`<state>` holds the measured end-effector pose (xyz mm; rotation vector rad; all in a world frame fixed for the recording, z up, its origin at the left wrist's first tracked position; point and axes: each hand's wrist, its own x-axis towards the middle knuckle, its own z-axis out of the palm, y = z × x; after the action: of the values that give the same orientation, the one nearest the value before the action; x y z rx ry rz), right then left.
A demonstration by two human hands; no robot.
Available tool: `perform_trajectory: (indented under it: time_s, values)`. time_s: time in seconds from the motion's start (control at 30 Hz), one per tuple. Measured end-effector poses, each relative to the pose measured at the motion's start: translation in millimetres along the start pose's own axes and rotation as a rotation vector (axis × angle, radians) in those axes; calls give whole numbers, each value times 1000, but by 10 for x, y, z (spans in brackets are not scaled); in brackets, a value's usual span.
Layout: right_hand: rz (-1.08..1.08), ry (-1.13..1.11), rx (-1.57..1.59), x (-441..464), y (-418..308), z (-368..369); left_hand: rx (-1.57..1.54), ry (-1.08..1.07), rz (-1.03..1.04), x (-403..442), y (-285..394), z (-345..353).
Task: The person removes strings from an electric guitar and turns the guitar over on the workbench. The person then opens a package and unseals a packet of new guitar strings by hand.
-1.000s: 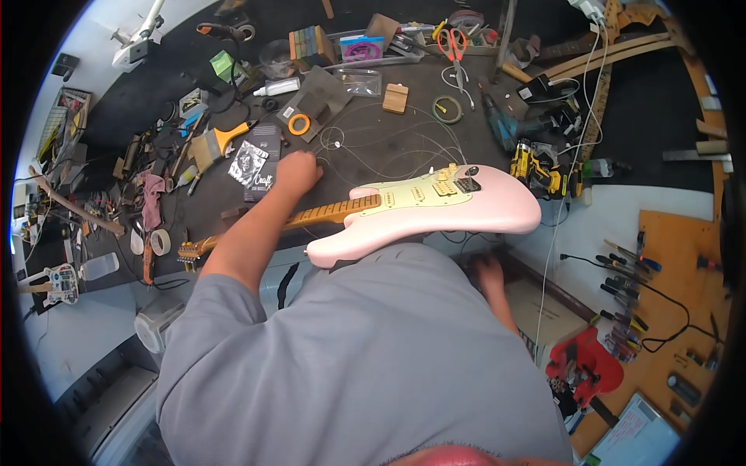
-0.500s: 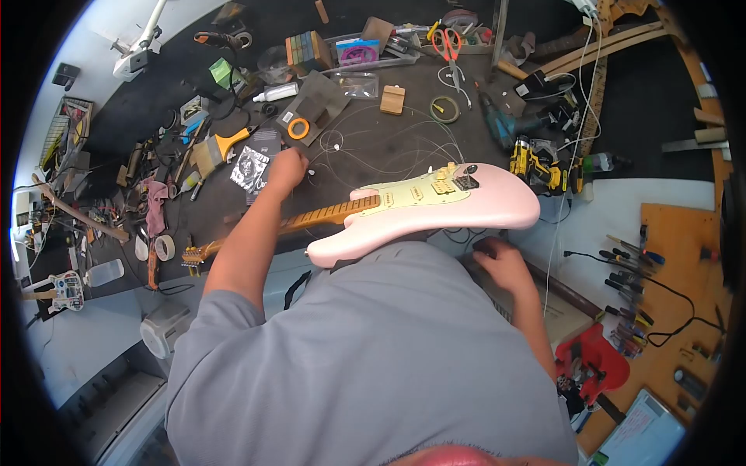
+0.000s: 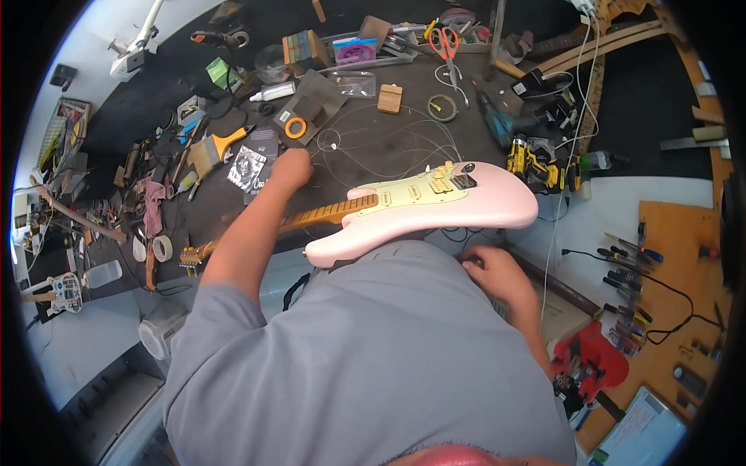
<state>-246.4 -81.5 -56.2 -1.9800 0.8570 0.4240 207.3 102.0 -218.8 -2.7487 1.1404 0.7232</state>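
A pale pink electric guitar [image 3: 435, 217] with a cream pickguard [image 3: 400, 194] lies across the front of the bench against my body, neck to the left. Beyond the neck, my left hand [image 3: 293, 167] is closed low over the bench; its fingertips and anything in them are hidden. Close by lie a dark printed packet [image 3: 265, 144] and a black-and-white picture card [image 3: 245, 168]. Thin strings [image 3: 373, 116] loop over the bench top to the right of this hand. My right hand [image 3: 497, 272] hangs below the guitar body, loosely curled, thumb apart from the fingers, with nothing visible in it.
Orange tape [image 3: 295, 127], a wide paintbrush [image 3: 217, 151], a wooden block [image 3: 390, 98] and scissors [image 3: 444, 45] lie on the bench. A yellow power drill [image 3: 536, 165] sits just past the guitar body. Several screwdrivers [image 3: 633, 287] hang at right, near a red guitar body [image 3: 592, 357].
My left hand has shifted slightly right and stays closed. My right hand has moved a little left and down. The guitar has hardly moved.
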Motion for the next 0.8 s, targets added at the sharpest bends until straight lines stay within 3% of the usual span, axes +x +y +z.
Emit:
perform_trajectory:
  time_s: [0.1,0.17,0.23,0.3,0.37,0.47,0.57,0.7,0.8]
  values:
    - [-78,-17,2,-339,-520,-416,-268,136,183,-164,103,-384]
    - [-249,82,69,-419,-828,-631,-669,44,159,-462,393,-892]
    - [-491,291,129,-268,-1060,-682,-921,-25,219,-759,676,-1331]
    - [-766,563,-40,69,-1270,-707,-1031,-62,380,-993,919,-1625]
    - [-874,686,-27,350,-1554,-675,-1010,-64,480,-1171,1108,-1797]
    - [-679,545,123,482,-1871,-592,-1036,-70,571,-1453,1312,-2010]
    - [-630,421,256,559,-1883,-527,-1118,-70,589,-1590,1328,-2065]
    - [-613,506,561,589,-1747,-373,-1797,-218,485,-1364,1194,-1798]
    - [-557,475,733,609,-1666,-412,-1843,-46,358,-1078,1290,-1675]
